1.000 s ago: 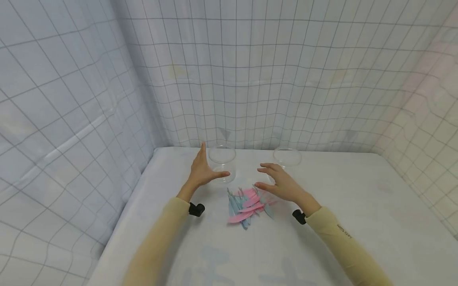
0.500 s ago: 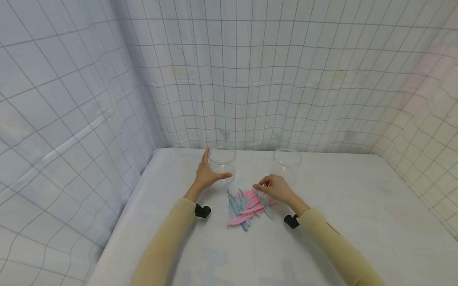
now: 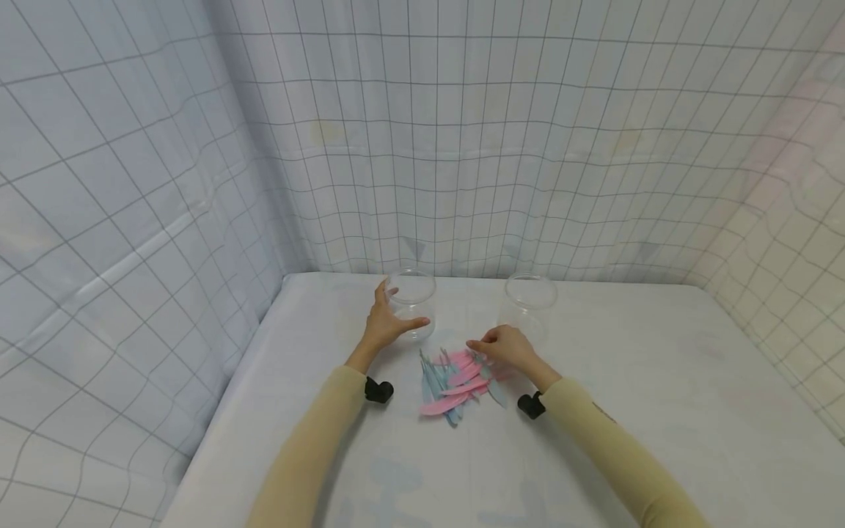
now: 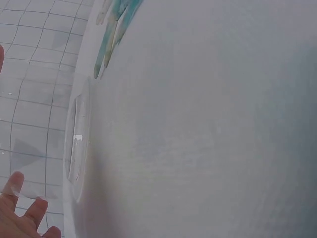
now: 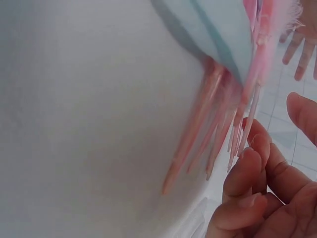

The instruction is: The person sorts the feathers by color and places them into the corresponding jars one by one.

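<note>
The right hand (image 3: 508, 347) has come down to the feathers (image 3: 455, 385), before the jars, so they are within reach (its thumb is apart from the fingers); the left hand (image 3: 384, 323) has fingers spread around the left jar (image 3: 416, 301). Behind is the back edge of the table (image 3: 660, 367); wide room lies rightward.

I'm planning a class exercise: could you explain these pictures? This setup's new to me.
No robot here: the left grip and right grip are a person's bare hands. The wide picture comes from a head camera looking down; the close ones from black wrist cameras. Pink and pale-blue feathers lie on a white tabletop; behind stand a clear left jar and clear right jar. The left grip is spread around the left jar; touch is unclear. The right grip's fingers curl at the feathers' quills; whether they hold any is unclear.
</note>
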`<move>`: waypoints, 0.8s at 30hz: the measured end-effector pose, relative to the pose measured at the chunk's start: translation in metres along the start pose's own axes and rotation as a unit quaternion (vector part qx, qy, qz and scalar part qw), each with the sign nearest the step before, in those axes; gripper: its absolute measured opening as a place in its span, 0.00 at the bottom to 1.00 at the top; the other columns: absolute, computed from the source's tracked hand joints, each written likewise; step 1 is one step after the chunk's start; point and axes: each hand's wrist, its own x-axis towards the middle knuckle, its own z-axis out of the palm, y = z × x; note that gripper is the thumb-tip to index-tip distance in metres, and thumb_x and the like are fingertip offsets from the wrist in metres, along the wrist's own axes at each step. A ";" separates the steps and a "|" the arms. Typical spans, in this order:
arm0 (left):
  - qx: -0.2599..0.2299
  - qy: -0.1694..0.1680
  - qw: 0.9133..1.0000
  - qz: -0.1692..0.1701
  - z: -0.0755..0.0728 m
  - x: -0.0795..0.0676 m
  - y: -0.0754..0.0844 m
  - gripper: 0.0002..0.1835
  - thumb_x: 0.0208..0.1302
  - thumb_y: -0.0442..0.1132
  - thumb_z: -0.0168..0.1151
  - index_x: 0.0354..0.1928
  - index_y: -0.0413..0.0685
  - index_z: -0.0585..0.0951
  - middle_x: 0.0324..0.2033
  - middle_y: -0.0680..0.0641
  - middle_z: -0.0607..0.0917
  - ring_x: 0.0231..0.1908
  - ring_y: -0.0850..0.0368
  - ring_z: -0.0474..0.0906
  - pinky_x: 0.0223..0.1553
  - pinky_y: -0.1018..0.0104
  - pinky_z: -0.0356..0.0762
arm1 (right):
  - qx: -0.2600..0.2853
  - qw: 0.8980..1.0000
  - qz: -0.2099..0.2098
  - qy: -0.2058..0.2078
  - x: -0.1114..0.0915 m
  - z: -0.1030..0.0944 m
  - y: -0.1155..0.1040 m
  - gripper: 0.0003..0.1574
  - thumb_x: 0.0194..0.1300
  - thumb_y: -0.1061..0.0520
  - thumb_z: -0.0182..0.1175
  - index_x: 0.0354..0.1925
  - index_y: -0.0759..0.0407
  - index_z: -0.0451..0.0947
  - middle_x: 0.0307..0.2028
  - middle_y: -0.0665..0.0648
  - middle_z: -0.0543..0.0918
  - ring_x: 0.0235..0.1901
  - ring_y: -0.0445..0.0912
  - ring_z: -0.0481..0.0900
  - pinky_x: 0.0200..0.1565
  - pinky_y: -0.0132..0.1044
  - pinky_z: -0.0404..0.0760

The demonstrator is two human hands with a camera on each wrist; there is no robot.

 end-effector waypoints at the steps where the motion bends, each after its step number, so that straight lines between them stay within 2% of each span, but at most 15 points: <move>1: -0.001 0.001 1.000 0.000 0.000 0.000 0.000 0.65 0.42 0.56 0.77 0.73 0.54 0.41 0.67 0.46 0.63 0.65 0.38 0.57 0.61 0.38 0.51 | -0.004 1.000 0.008 -0.003 0.000 0.000 0.000 0.25 0.60 0.38 0.63 0.34 0.59 0.84 0.28 0.50 0.81 0.27 0.43 0.76 0.31 0.38 0.75; 6: -0.002 0.003 1.000 0.003 0.001 0.001 -0.001 0.62 0.41 0.57 0.77 0.72 0.53 0.47 0.66 0.46 0.64 0.64 0.40 0.59 0.60 0.40 0.56 | -0.028 0.999 0.040 -0.010 0.002 0.002 -0.001 0.26 0.59 0.35 0.62 0.35 0.57 0.84 0.26 0.48 0.81 0.26 0.42 0.77 0.28 0.38 0.73; 11: 0.017 0.006 1.000 -0.003 0.001 0.005 -0.004 0.58 0.39 0.62 0.76 0.69 0.51 0.55 0.65 0.47 0.66 0.63 0.43 0.61 0.60 0.44 0.59 | -0.045 0.998 0.050 -0.004 0.003 0.003 -0.003 0.27 0.59 0.35 0.61 0.36 0.57 0.84 0.27 0.48 0.81 0.26 0.43 0.76 0.28 0.38 0.72; 15: 0.025 0.000 1.000 -0.007 0.001 0.007 -0.005 0.58 0.38 0.64 0.75 0.69 0.53 0.55 0.65 0.48 0.66 0.63 0.43 0.62 0.59 0.44 0.60 | -0.055 0.997 0.050 0.009 0.001 0.004 -0.005 0.25 0.59 0.36 0.62 0.33 0.56 0.83 0.25 0.48 0.80 0.25 0.44 0.75 0.28 0.39 0.70; 24: 0.024 -0.003 1.000 -0.013 0.001 0.005 -0.004 0.56 0.41 0.61 0.76 0.69 0.54 0.55 0.65 0.48 0.66 0.62 0.43 0.62 0.59 0.43 0.60 | -0.094 0.995 0.030 0.033 0.000 0.010 -0.012 0.18 0.58 0.41 0.64 0.23 0.52 0.78 0.21 0.47 0.76 0.24 0.44 0.72 0.29 0.42 0.67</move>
